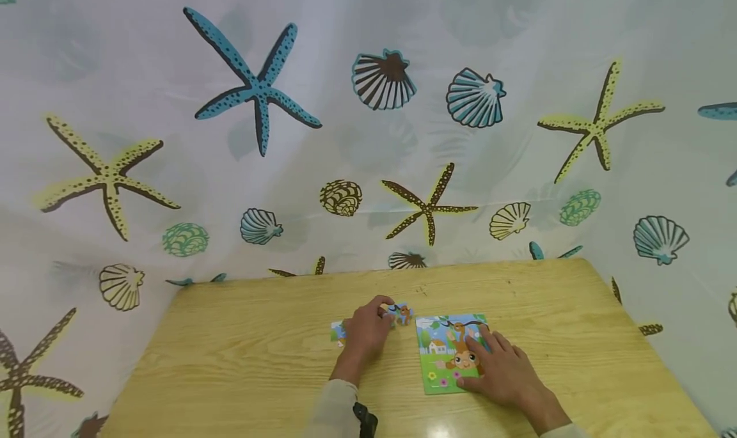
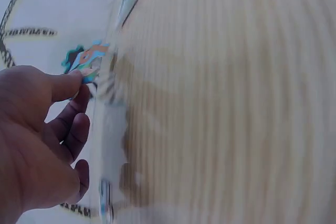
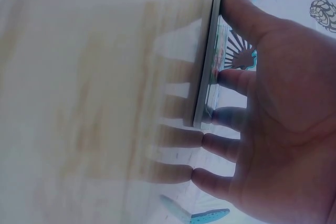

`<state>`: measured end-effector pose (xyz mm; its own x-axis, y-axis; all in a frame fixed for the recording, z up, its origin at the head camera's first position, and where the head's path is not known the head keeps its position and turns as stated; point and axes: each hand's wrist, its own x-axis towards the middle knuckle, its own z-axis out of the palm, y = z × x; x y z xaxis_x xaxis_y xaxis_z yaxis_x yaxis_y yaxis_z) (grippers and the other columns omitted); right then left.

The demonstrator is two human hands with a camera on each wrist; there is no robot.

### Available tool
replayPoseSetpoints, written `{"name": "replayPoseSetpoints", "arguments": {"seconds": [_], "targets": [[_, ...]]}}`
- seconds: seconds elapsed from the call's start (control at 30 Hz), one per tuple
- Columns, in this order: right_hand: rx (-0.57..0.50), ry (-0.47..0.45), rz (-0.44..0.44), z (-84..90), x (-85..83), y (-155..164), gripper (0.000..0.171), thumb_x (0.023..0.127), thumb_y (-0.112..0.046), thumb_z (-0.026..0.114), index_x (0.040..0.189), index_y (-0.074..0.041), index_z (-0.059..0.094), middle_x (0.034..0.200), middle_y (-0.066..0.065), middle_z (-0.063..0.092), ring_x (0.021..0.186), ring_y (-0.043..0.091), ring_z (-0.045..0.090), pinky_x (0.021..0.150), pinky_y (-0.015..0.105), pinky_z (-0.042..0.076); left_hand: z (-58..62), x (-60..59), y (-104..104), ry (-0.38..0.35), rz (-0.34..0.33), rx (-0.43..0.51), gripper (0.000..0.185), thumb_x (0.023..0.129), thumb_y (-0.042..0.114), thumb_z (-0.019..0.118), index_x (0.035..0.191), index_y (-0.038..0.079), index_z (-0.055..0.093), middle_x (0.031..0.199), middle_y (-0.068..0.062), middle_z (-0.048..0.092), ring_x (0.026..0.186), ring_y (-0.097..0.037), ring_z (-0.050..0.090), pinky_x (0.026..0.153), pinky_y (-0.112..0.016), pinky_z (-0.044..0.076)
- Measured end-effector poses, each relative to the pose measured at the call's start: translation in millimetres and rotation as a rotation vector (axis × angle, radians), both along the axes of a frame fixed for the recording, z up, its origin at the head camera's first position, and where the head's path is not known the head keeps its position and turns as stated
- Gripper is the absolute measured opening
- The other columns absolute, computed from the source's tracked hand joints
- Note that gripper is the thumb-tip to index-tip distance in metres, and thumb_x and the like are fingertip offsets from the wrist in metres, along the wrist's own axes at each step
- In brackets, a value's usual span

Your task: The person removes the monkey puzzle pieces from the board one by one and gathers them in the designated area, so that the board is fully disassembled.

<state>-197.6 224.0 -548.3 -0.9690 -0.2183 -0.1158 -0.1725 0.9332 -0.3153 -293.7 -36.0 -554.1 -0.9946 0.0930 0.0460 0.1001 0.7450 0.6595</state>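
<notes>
The loose puzzle piece [image 1: 401,312] sat on the wooden table [image 1: 242,336] just left of the puzzle board [image 1: 444,351], pinched at its edge by the left hand [image 1: 365,332]. It looked like thin, light card, stiff but bendable, so best held by the edges. The right hand [image 1: 502,367] lay spread flat on the board, pinning it. Another piece [image 1: 337,333] poked out beside the left hand.
</notes>
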Motion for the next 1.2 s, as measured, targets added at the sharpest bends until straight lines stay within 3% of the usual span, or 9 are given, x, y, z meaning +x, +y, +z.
{"name": "replayPoseSetpoints", "arguments": {"seconds": [0.2, 0.4, 0.67, 0.8, 0.97, 1.1, 1.2], "targets": [[-0.009, 0.014, -0.002, 0.0, 2.2, 3, 0.083, 0.081, -0.066, 0.062, 0.146, -0.016, 0.044, 0.158, 0.018, 0.025, 0.139, 0.044, 0.033, 0.102, 0.068, 0.031, -4.2, -1.4, -31, 0.010, 0.036, -0.131, 0.019, 0.094, 0.024, 0.062, 0.113, 0.026, 0.066, 0.091, 0.001, 0.065, 0.095, -0.026, 0.054, 0.082, -0.055, 0.031], [-0.017, 0.026, -0.003, 2.6, 4.1, 3, 0.083, 0.081, -0.065, 0.063, 0.145, -0.015, 0.045, 0.157, 0.019, 0.026, 0.139, 0.044, 0.033, 0.101, 0.069, 0.032, -5.5, -1.1, -38, 0.017, 0.064, -0.244, 0.019, 0.092, 0.026, 0.066, 0.111, 0.024, 0.069, 0.096, -0.002, 0.060, 0.100, -0.028, 0.050, 0.086, -0.056, 0.032], [-0.014, 0.031, -0.001, 1.6, 3.5, 3, 0.083, 0.082, -0.064, 0.063, 0.145, -0.015, 0.044, 0.157, 0.019, 0.026, 0.139, 0.043, 0.034, 0.101, 0.068, 0.033, -5.3, -0.4, -45, 0.009, 0.060, -0.278, 0.018, 0.093, 0.027, 0.064, 0.110, 0.024, 0.069, 0.100, -0.003, 0.059, 0.100, -0.027, 0.048, 0.087, -0.056, 0.032], [-0.015, 0.038, -0.002, 1.6, 3.3, 3, 0.083, 0.081, -0.064, 0.064, 0.145, -0.015, 0.044, 0.157, 0.019, 0.027, 0.138, 0.044, 0.034, 0.101, 0.068, 0.033, -7.2, -1.7, -45, 0.018, 0.063, -0.263, 0.018, 0.093, 0.027, 0.064, 0.110, 0.023, 0.069, 0.099, -0.003, 0.059, 0.100, -0.027, 0.049, 0.088, -0.057, 0.032], [-0.024, 0.027, -0.008, -0.3, 3.2, 2, 0.083, 0.081, -0.064, 0.064, 0.146, -0.016, 0.044, 0.157, 0.019, 0.026, 0.139, 0.044, 0.033, 0.101, 0.069, 0.032, -6.2, 0.8, -40, 0.053, 0.054, -0.172, 0.021, 0.094, 0.025, 0.063, 0.114, 0.021, 0.067, 0.100, -0.004, 0.060, 0.102, -0.028, 0.050, 0.085, -0.057, 0.033], [-0.040, 0.011, -0.017, -2.5, 3.2, 2, 0.084, 0.081, -0.065, 0.064, 0.146, -0.016, 0.043, 0.158, 0.018, 0.025, 0.140, 0.044, 0.031, 0.102, 0.070, 0.029, -1.3, 5.6, -27, 0.077, 0.015, -0.090, 0.023, 0.095, 0.024, 0.061, 0.117, 0.019, 0.065, 0.105, -0.006, 0.061, 0.104, -0.030, 0.050, 0.087, -0.059, 0.032], [-0.058, 0.008, -0.027, -3.8, 2.9, 2, 0.085, 0.082, -0.065, 0.062, 0.148, -0.017, 0.041, 0.159, 0.018, 0.023, 0.141, 0.044, 0.029, 0.104, 0.070, 0.028, 3.0, 8.6, -12, 0.084, -0.030, -0.083, 0.024, 0.095, 0.025, 0.061, 0.118, 0.020, 0.064, 0.110, -0.006, 0.061, 0.107, -0.030, 0.050, 0.092, -0.060, 0.032]]}}
